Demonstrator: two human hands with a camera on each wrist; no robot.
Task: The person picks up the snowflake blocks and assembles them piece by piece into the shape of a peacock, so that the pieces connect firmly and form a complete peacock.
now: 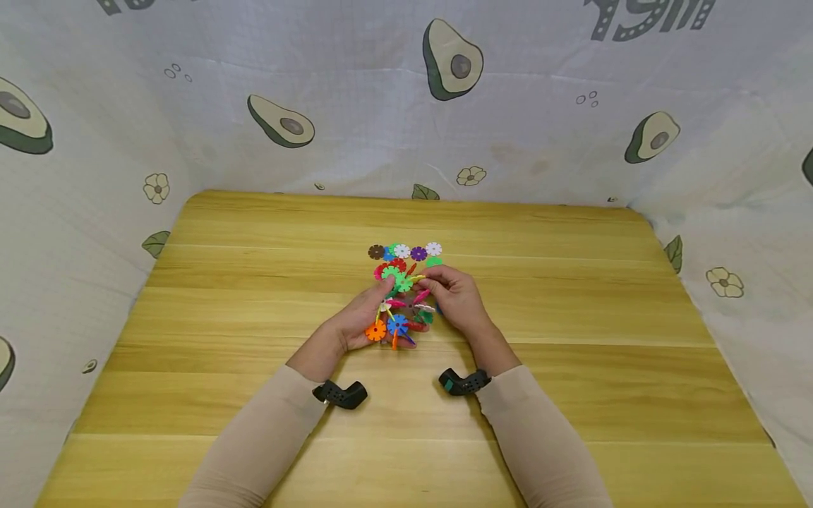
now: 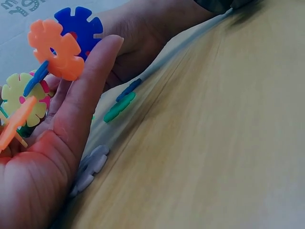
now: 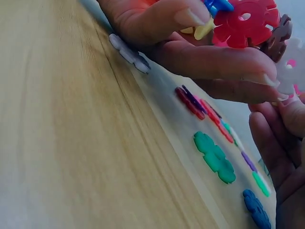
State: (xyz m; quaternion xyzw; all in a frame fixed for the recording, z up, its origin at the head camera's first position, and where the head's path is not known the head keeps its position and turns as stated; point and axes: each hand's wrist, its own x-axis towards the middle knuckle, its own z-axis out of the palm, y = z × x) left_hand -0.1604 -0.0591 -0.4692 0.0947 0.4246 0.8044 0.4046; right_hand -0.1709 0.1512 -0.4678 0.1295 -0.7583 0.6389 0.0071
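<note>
My left hand (image 1: 356, 315) holds a cluster of notched plastic flower discs (image 1: 398, 324), slotted together at angles in many colours. Its palm and fingers support the cluster from the left and below. An orange disc (image 2: 55, 50) and a dark blue disc (image 2: 86, 31) stand above the left fingers in the left wrist view. From the other side my right hand (image 1: 462, 300) pinches at the cluster's edge with thumb and fingertips. In the right wrist view its thumb meets a whitish disc (image 3: 291, 67), beside a red disc (image 3: 245, 21).
Loose discs lie on the wooden table (image 1: 571, 303) beyond the hands, among them a brown disc (image 1: 376, 252), a purple disc (image 1: 418, 253) and a white disc (image 1: 434, 248). A green disc (image 3: 214, 157) and blue disc (image 3: 256, 209) lie near the right hand. A patterned cloth (image 1: 368, 70) hangs behind.
</note>
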